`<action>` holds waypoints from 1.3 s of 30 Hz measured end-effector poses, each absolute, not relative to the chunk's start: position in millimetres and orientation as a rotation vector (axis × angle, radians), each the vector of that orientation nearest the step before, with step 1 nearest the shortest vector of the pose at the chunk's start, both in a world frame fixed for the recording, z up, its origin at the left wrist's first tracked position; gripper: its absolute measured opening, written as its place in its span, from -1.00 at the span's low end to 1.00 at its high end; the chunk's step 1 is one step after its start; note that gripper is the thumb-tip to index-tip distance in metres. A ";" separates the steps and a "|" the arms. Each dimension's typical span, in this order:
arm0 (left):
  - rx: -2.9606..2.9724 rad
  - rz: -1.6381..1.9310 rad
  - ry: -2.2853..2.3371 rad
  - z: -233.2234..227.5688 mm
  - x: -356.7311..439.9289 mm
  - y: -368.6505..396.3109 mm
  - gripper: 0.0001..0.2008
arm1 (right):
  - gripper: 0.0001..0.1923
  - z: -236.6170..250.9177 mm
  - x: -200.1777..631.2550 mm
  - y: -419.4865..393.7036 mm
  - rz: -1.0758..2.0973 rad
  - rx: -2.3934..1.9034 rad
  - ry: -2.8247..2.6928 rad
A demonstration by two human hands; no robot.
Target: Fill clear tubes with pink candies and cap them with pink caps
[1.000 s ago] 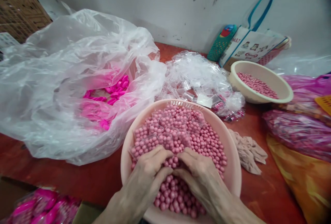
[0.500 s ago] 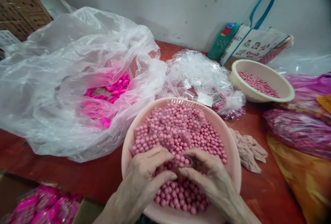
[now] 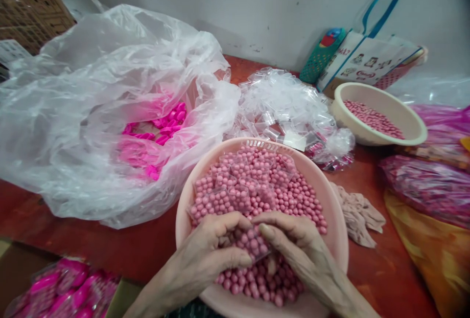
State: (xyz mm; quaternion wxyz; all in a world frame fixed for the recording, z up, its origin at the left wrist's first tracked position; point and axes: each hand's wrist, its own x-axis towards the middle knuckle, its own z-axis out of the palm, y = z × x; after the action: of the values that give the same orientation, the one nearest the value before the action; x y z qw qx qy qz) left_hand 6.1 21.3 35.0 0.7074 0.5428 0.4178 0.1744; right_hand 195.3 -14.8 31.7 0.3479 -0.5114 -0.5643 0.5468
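Can read no word. Behind the cream bowl (image 3: 408, 121), can see blurred red lettering (image 3: 343, 51) and an oval logo (image 3: 366, 76) on the tote bag (image 3: 362, 46); far left of the bowl, illegible marks on a white label (image 3: 11, 53).

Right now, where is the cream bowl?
In the head view, the cream bowl is at the upper right, in front of the printed bag and just right of the clear plastic pile, beyond the pink basin.

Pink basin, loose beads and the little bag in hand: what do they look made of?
Basin: likely plastic, smooth and satiny, with slots in its rim. Beads: perhaps plastic, softly shiny, with small highlights. Bag: apparently clear plastic film, glossy; beads show through it.
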 end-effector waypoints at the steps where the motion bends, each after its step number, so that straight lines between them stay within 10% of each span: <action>1: 1.226 0.376 0.930 35.8 6.5 22.2 -0.75 | -0.75 31.5 195.6 -13.7 1.392 -1.342 -1.489; 10: 1.303 0.364 0.948 33.2 5.4 23.9 -0.79 | -0.74 32.1 199.9 -8.0 1.428 -1.416 -1.432; 39: 1.823 1.136 1.634 45.7 -32.2 13.9 -0.93 | -0.77 -18.2 211.8 -4.2 0.074 -1.406 -2.159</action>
State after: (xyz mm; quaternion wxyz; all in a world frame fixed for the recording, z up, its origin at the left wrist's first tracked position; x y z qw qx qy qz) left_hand -32.2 13.9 45.7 0.2196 0.6590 0.5907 0.4106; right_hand 211.8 -4.2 -18.2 0.2784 -0.5239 -0.8045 0.0276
